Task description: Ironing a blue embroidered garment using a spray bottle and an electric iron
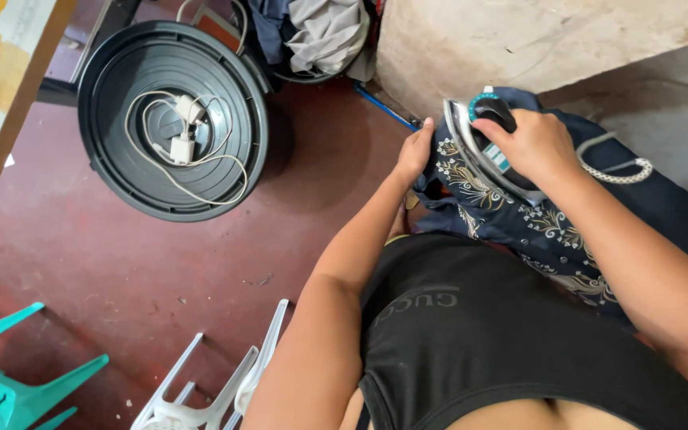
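— Saw what at the big scale?
— Red floor [121, 271] at left, pale board [519, 40] at top right. Also a dark round tub lid [173, 119] on the floor, well apart from the hands, with a white cable [185, 151] coiled inside.

— And on the board?
— Spread there a dark blue cloth [551, 227] with pale flower pattern, hanging over the near edge, close to the body in the black top.

— Held how, the iron?
— Gripped by the right hand [535, 143], fingers closed fully around the handle. Stood the iron [483, 143] on the cloth, tip toward the left. Lay its braided cord [619, 169] just beside, on the right.

— The left hand?
— Pressed the left hand [414, 151] flat on the cloth edge, just beside the iron tip, fingers together, nothing pinched as far as visible.

— Smaller things?
— Teal chair [1, 374] and white chair [216, 390] at bottom left; pile of clothes [320, 32] at top.
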